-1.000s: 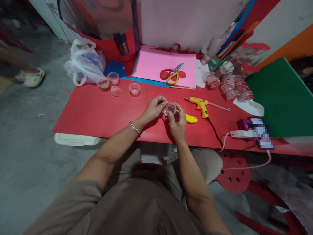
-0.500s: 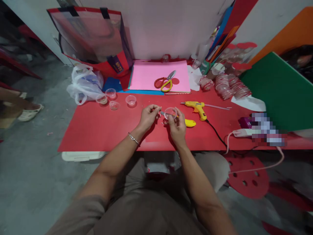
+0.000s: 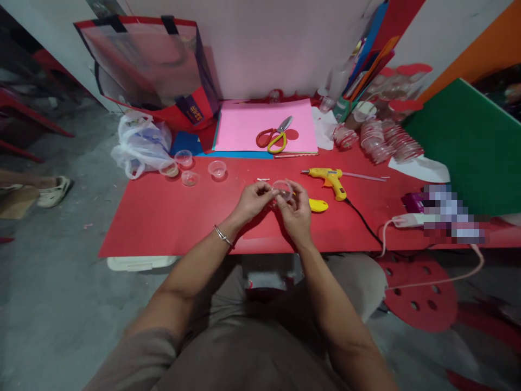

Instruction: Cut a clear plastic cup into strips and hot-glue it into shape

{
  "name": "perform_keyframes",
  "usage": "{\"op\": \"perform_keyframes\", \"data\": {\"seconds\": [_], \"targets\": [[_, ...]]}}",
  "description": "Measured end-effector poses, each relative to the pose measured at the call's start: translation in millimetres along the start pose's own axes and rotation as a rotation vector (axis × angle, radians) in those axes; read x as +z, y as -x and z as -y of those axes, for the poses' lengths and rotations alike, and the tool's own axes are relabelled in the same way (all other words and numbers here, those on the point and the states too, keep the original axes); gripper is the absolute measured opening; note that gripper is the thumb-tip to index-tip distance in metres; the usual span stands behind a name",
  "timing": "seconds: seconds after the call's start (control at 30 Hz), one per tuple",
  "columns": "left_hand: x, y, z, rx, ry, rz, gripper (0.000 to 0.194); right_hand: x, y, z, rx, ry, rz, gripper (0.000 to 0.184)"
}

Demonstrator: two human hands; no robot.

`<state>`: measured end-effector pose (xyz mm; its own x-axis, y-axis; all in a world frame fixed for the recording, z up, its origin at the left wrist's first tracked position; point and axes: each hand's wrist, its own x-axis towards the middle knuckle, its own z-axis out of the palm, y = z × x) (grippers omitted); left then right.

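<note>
Both hands meet over the middle of the red table [image 3: 163, 217]. My right hand [image 3: 296, 210] pinches a small clear plastic cup [image 3: 282, 189] by its side, mouth up. My left hand [image 3: 253, 199], a metal bangle on its wrist, has its fingers closed against the cup's left rim. A yellow craft knife [image 3: 317, 205] lies on the table just right of my right hand. What the left fingers pinch, if anything beside the cup, is too small to make out.
A yellow glue gun [image 3: 329, 178] with its black cord lies to the right. Scissors [image 3: 274, 136] rest on pink paper [image 3: 244, 127]. Three small clear cups [image 3: 191, 165] and a plastic bag [image 3: 140, 144] sit at left. Stacked cups [image 3: 386, 144], a green board [image 3: 468, 146] and a power strip [image 3: 411, 220] are at right.
My left hand has closed in on the cup from the left. A small white scrap now lies on the table just beyond the hands. The camera view shifted slightly.
</note>
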<state>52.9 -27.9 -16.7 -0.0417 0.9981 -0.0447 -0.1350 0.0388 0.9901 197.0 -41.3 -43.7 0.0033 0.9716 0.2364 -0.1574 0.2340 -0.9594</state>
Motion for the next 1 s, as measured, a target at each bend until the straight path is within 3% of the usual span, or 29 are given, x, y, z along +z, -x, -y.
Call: {"op": "perform_keyframes", "data": {"seconds": [0.2, 0.47, 0.6, 0.73, 0.87, 1.0], "targets": [[-2.5, 2, 3, 0.171, -0.274, -0.076, 0.021, -7, -4, 4, 0.064, 0.009, 0.076, 0.048], [0.2, 6, -6, 0.331, -0.373, -0.190, 0.014, -9, -11, -3, 0.156, -0.085, 0.067, 0.035], [1.6, 10, -12, 0.376, -0.397, -0.203, 0.013, -7, -10, 0, 0.150, -0.071, 0.120, 0.038], [1.7, 10, -10, 0.366, -0.377, -0.235, 0.006, -5, -9, 3, 0.124, -0.012, 0.134, 0.042], [0.5, 6, -5, 0.298, -0.253, -0.290, 0.023, -3, -8, 3, 0.079, -0.026, 0.084, 0.041], [0.8, 5, -10, 0.118, -0.082, -0.124, 0.033, 0, -7, 3, 0.077, -0.054, 0.068, 0.045]]}}
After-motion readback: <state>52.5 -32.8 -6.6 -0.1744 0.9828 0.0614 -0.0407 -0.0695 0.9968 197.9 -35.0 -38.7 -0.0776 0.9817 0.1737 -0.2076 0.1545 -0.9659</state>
